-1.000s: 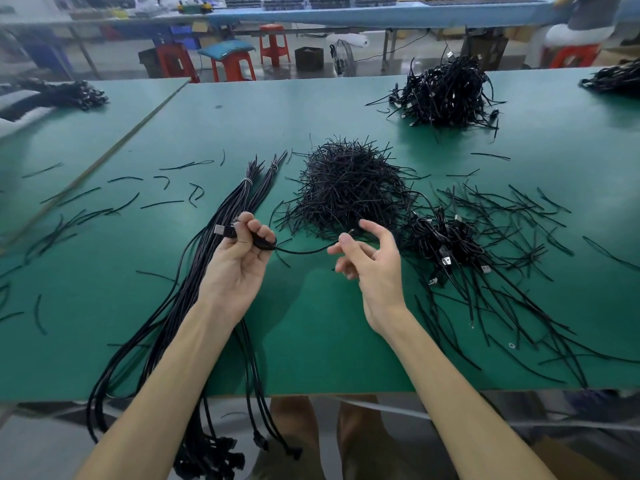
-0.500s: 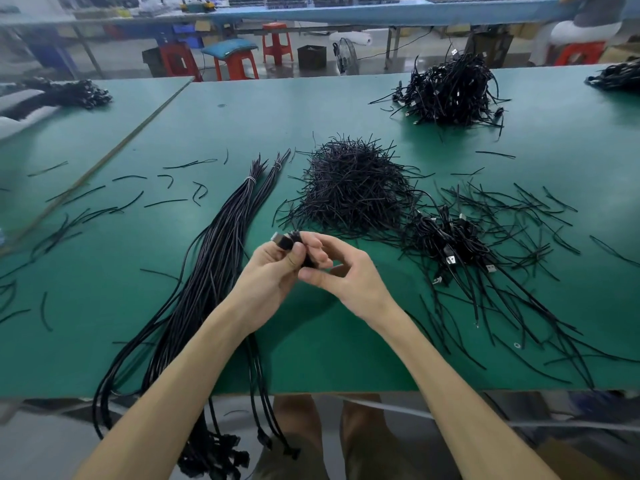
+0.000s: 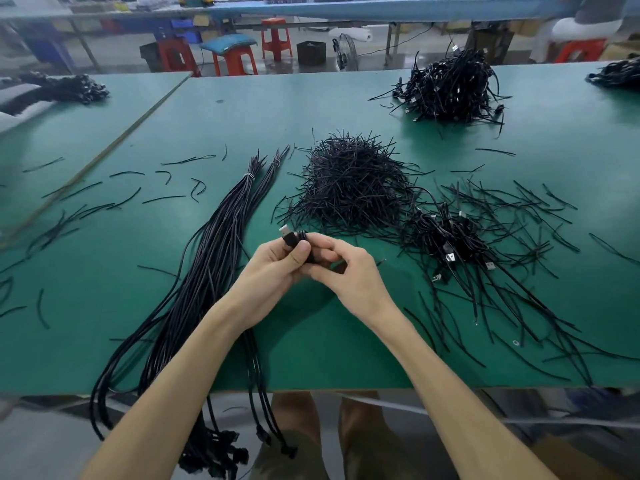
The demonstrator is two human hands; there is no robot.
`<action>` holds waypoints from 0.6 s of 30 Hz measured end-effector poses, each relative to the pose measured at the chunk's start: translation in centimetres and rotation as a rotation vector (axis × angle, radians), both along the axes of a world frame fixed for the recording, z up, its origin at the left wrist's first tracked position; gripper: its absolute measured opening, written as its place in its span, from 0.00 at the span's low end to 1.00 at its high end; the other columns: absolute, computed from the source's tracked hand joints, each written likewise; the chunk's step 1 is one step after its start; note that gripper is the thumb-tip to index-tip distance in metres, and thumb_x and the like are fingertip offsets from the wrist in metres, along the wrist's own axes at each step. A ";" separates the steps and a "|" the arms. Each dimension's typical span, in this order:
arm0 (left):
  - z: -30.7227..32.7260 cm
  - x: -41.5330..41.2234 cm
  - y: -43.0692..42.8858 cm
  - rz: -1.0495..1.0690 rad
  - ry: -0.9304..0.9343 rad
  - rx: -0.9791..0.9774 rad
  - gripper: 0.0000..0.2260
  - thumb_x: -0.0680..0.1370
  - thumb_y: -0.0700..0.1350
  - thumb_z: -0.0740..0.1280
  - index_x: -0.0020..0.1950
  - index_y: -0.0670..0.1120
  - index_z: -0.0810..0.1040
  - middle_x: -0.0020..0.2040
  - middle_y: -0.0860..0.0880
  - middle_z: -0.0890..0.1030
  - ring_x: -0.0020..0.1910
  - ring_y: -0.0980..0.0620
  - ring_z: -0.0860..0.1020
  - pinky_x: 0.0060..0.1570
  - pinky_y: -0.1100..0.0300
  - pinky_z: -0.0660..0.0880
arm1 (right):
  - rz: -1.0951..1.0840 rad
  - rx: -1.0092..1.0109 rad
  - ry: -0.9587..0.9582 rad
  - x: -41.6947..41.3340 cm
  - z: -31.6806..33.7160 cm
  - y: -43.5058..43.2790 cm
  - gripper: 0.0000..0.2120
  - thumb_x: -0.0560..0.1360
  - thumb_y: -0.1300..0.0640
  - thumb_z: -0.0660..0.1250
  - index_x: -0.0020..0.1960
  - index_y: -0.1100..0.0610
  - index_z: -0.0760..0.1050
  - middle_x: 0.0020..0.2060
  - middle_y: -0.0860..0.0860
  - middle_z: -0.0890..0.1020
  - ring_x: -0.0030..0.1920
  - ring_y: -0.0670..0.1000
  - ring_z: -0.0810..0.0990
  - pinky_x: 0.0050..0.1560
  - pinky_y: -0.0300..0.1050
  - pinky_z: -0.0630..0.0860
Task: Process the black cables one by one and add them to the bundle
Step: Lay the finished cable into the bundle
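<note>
Many scraps [image 3: 164,199]: lying loose across the left of the table [image 3: 311,341].
Bundle [image 3: 214,258]: lying left of centre, long black strands tied near the far end, near ends hanging over the table edge.
Left hand [image 3: 273,271]: gripping the cable [image 3: 302,236], thumb pressing on top, fingers curling under.
Cable: sitting between both hands above the table, just right of the bundle; black, thin, looking wound into a small coil, silver plug [image 3: 286,233] sticking out up-left.
Right hand [image 3: 349,275]: touching the left, fingertips pinching the coil's right side; whether a tie is in there too, cannot tell.
Handling: judging it light, limp, springy; coil likely unwinding if the pinch is easing. Best hold looking like across the coil's waist, not the plug.
Tie heap [image 3: 353,188]: sitting behind the hands, just beyond them.
Tangle [image 3: 446,237]: more cables lying right of the hands, plugs showing; likely snagging when one is being pulled.
Far heap [image 3: 450,88]: sitting far right, well apart.
</note>
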State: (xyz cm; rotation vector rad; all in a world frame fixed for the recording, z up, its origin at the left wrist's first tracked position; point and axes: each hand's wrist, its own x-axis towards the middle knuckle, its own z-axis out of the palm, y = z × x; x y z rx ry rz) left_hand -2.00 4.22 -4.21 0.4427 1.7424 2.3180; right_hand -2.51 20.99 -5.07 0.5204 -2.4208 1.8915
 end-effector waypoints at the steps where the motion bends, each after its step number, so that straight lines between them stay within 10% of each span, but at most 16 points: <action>1: 0.0 0.1 0.0 -0.005 -0.008 0.008 0.13 0.84 0.44 0.61 0.61 0.41 0.82 0.56 0.39 0.84 0.60 0.44 0.81 0.61 0.55 0.77 | 0.002 -0.001 -0.001 0.0 0.0 0.0 0.22 0.73 0.60 0.77 0.66 0.51 0.80 0.55 0.43 0.85 0.58 0.39 0.80 0.62 0.32 0.72; 11: 0.0 0.1 0.1 0.020 -0.030 0.018 0.13 0.83 0.43 0.64 0.64 0.41 0.82 0.61 0.38 0.83 0.64 0.42 0.81 0.60 0.57 0.78 | 0.029 -0.083 -0.059 -0.2 -0.1 -0.2 0.20 0.70 0.60 0.79 0.59 0.44 0.81 0.48 0.44 0.88 0.53 0.43 0.85 0.60 0.41 0.79; 18: 0.0 -0.2 0.2 0.042 -0.002 -0.048 0.14 0.84 0.42 0.62 0.64 0.37 0.81 0.59 0.36 0.84 0.62 0.40 0.82 0.60 0.55 0.78 | -0.052 -0.014 -0.022 0.1 0.0 -0.1 0.16 0.73 0.62 0.74 0.59 0.50 0.82 0.45 0.45 0.86 0.45 0.35 0.81 0.47 0.26 0.73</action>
